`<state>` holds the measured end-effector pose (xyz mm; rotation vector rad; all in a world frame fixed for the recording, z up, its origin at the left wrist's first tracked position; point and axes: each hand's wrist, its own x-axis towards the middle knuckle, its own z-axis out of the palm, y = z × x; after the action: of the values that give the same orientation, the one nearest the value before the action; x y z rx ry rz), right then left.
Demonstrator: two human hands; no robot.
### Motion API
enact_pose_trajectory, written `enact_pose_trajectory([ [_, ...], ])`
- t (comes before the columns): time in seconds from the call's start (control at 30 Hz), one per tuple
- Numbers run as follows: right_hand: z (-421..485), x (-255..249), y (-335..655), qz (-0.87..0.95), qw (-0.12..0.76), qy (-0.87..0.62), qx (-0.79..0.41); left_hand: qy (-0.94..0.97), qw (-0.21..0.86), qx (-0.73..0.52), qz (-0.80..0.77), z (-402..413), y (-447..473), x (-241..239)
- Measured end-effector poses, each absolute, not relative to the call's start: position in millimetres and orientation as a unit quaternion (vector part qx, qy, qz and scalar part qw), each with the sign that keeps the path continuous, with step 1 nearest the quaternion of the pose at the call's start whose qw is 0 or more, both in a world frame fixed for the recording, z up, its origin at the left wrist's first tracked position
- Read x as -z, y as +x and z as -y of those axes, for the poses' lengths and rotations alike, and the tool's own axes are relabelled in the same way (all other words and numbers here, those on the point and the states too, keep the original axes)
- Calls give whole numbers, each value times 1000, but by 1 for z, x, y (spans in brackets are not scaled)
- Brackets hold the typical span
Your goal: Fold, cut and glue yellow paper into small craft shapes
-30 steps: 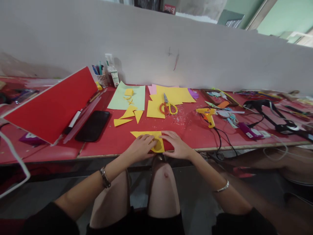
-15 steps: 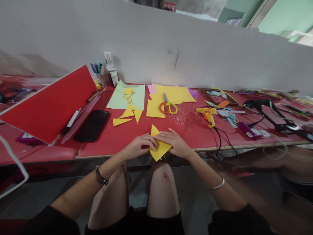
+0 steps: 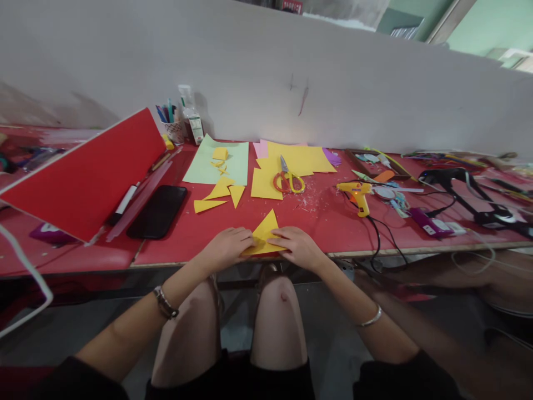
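Observation:
A piece of yellow paper [image 3: 265,229], triangular in outline with its point facing away from me, lies at the table's front edge. My left hand [image 3: 230,244] grips its left corner, fingers closed together on it. On the opposite side, my right hand [image 3: 298,246] has its fingers over the right part of the sheet, holding it. Beyond the hands rest scissors [image 3: 288,179] with one red and one yellow handle, on yellow sheets [image 3: 300,158]. Yellow cut-offs [image 3: 217,191] are scattered left of them.
A black phone [image 3: 158,212] and a tilted red board [image 3: 91,172] are at left. Pale green paper [image 3: 195,170] lies behind the cut-offs. To the right are a yellow glue gun [image 3: 356,195] with a cord and a purple box [image 3: 428,221]. Another person's leg [image 3: 470,272] shows at right.
The yellow paper has turned and moved from above my knee onto the table edge, now looking triangular with a straight near side. Both hands have shifted to its two sides.

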<state>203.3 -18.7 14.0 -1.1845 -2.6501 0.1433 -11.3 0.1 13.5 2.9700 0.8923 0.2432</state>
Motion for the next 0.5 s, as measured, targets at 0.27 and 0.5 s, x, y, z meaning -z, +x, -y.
enact_pose_trajectory([
  [0.27,13,-8,205,879,218,-405,-124,927,11,-120,-354,5,-6,-11],
  [0.5,7,-8,196,839,250,-461,-145,891,85,-146,-421,-3,-6,-8],
])
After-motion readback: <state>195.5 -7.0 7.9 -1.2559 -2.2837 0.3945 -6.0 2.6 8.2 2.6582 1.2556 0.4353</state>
